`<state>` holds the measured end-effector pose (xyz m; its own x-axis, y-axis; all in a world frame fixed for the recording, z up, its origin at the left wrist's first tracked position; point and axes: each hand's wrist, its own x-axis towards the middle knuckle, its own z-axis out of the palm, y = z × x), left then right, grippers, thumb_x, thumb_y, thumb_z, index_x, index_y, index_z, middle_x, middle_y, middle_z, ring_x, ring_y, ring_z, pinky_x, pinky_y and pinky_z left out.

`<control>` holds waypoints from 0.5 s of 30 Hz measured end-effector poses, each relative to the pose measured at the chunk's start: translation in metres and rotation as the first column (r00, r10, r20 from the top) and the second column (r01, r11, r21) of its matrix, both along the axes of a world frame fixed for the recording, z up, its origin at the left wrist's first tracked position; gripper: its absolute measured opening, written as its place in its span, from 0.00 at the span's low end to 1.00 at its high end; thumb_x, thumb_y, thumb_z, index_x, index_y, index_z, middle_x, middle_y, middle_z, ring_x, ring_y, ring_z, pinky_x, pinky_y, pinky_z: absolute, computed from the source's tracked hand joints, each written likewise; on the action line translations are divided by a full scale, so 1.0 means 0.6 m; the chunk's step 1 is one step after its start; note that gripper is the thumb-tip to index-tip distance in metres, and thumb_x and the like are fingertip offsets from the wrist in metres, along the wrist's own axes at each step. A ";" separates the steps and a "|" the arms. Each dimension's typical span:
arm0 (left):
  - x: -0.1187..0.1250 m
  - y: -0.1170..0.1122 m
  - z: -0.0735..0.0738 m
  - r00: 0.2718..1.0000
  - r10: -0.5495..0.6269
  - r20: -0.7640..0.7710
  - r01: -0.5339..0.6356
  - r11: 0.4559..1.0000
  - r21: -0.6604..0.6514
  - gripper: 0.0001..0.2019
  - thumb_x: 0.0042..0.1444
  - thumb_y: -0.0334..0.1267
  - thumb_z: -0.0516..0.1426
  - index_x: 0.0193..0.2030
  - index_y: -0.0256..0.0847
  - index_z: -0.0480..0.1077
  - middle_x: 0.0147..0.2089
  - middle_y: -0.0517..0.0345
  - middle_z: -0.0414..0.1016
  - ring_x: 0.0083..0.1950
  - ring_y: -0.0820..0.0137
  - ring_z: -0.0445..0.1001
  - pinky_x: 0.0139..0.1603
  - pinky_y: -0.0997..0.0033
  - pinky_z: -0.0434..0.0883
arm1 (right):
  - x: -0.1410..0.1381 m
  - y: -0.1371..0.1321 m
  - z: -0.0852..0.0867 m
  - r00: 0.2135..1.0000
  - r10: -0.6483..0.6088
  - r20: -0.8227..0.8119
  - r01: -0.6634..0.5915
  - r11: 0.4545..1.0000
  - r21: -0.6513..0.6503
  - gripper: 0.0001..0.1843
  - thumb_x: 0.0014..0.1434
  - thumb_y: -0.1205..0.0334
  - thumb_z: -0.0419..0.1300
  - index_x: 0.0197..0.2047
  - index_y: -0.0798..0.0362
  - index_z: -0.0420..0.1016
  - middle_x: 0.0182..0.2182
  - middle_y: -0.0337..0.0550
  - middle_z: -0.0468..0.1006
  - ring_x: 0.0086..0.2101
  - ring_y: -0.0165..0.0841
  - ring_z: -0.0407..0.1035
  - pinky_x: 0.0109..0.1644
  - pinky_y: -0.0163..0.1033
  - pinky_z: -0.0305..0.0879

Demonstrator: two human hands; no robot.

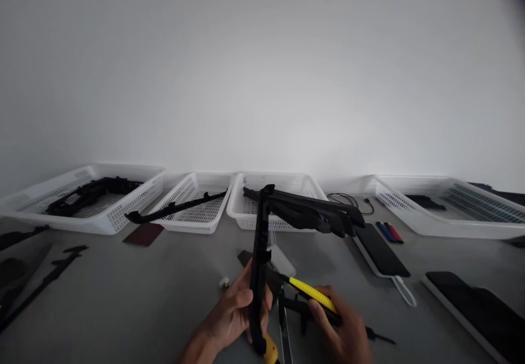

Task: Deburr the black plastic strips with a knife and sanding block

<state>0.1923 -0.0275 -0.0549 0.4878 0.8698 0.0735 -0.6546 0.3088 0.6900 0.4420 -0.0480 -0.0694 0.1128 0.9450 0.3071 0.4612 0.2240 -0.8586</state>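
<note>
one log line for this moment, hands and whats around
left hand: grips black part upright | right hand: holds yellow knife against it | behind: four white baskets | right: phone

readable text: none
baskets (109,219): no legible marks
black parts: no brand or number visible
phones (381,252): screens dark, nothing to read

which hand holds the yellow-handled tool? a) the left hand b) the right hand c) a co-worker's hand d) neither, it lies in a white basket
b: the right hand grips the yellow-handled tool, its tip pointing toward the long black plastic part that the left hand holds upright on the grey table.
</note>
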 end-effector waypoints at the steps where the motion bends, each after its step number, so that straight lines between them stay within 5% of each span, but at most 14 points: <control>1: 0.000 0.001 0.003 1.000 0.019 -0.025 -0.019 1.000 -0.005 0.30 0.61 0.49 0.71 0.66 0.43 0.70 0.38 0.57 0.82 0.27 0.71 0.81 0.26 0.78 0.74 | -0.002 -0.001 0.002 0.999 -0.029 -0.018 0.029 1.000 0.000 0.29 0.66 0.31 0.62 0.40 0.50 0.85 0.32 0.43 0.86 0.33 0.41 0.81 0.38 0.36 0.75; 8: 0.003 0.002 0.013 0.985 0.059 -0.160 -0.073 0.994 -0.086 0.33 0.59 0.53 0.72 0.65 0.39 0.74 0.37 0.55 0.80 0.28 0.71 0.80 0.27 0.78 0.75 | 0.002 -0.006 0.009 1.000 0.006 -0.030 -0.006 1.000 -0.007 0.26 0.67 0.34 0.63 0.40 0.50 0.83 0.31 0.43 0.85 0.32 0.40 0.79 0.38 0.36 0.74; 12: 0.009 0.003 0.006 0.979 0.123 -0.164 -0.141 0.985 -0.099 0.28 0.58 0.53 0.72 0.60 0.39 0.77 0.39 0.54 0.79 0.29 0.72 0.77 0.23 0.79 0.70 | 0.003 -0.016 0.013 0.991 0.132 -0.017 -0.132 0.991 0.015 0.24 0.66 0.35 0.63 0.36 0.48 0.82 0.29 0.42 0.83 0.29 0.39 0.77 0.36 0.37 0.73; 15: 0.012 0.007 0.000 0.969 0.195 -0.150 -0.210 0.973 -0.098 0.25 0.59 0.53 0.72 0.55 0.39 0.80 0.45 0.51 0.80 0.29 0.74 0.75 0.25 0.77 0.69 | -0.004 -0.022 0.016 0.993 0.113 -0.043 -0.112 0.994 0.013 0.25 0.65 0.33 0.62 0.33 0.46 0.82 0.28 0.43 0.83 0.30 0.41 0.77 0.34 0.38 0.72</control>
<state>0.1995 -0.0230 -0.0549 0.2991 0.9503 -0.0858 -0.6122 0.2601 0.7467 0.4398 -0.0614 -0.0598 0.0196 0.9492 0.3141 0.3945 0.2813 -0.8748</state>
